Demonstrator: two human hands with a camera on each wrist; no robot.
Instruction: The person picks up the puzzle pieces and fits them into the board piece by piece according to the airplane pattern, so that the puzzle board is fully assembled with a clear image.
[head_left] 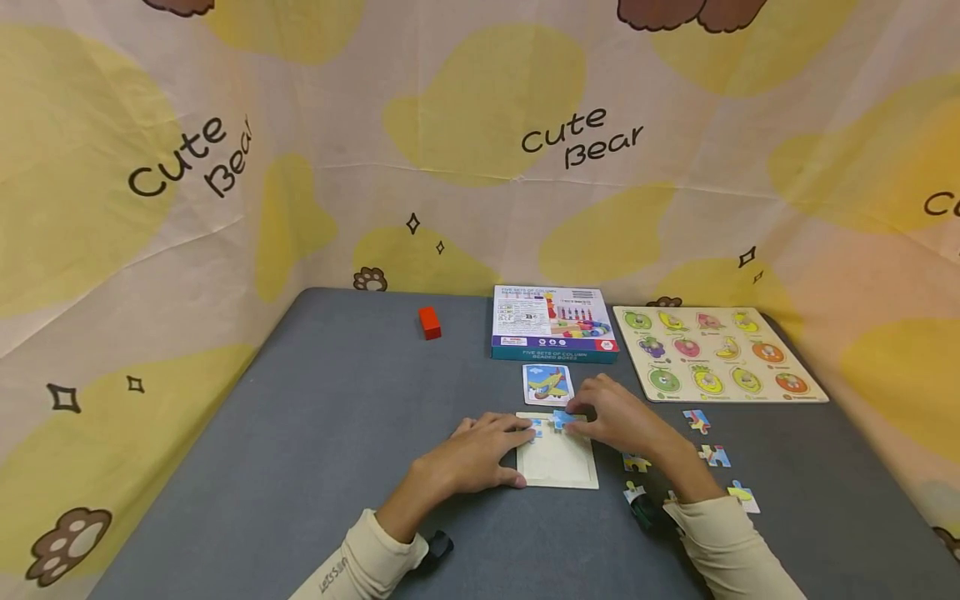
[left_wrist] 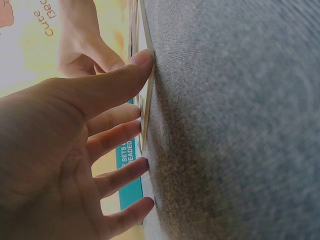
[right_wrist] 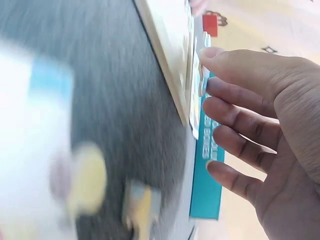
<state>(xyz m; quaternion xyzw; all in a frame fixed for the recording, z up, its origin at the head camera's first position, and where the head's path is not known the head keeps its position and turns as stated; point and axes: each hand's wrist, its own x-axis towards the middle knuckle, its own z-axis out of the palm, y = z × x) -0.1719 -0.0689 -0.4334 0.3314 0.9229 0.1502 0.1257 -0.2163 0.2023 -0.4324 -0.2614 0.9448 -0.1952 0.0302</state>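
A pale square puzzle tray (head_left: 558, 468) lies on the table. My left hand (head_left: 472, 457) rests at its left side, thumb on the near left edge, fingertips over a blue puzzle piece (head_left: 536, 428) in the upper left corner. In the left wrist view the left hand's fingers (left_wrist: 117, 182) are spread and nearly straight. Over the tray's far edge, my right hand (head_left: 622, 417) pinches another blue jigsaw piece (head_left: 561, 419) between thumb and fingers. That thin piece (right_wrist: 201, 80) shows edge-on in the right wrist view. Just behind the tray lies an airplane picture card (head_left: 547, 384).
Several loose jigsaw pieces, including one with a yellow shape (head_left: 742, 496), lie around the right forearm. A boxed bead set (head_left: 555, 325) and a fruit board (head_left: 720, 354) stand farther back. A red block (head_left: 430, 323) sits at the back left. Patterned cloth (head_left: 465, 125) surrounds the table.
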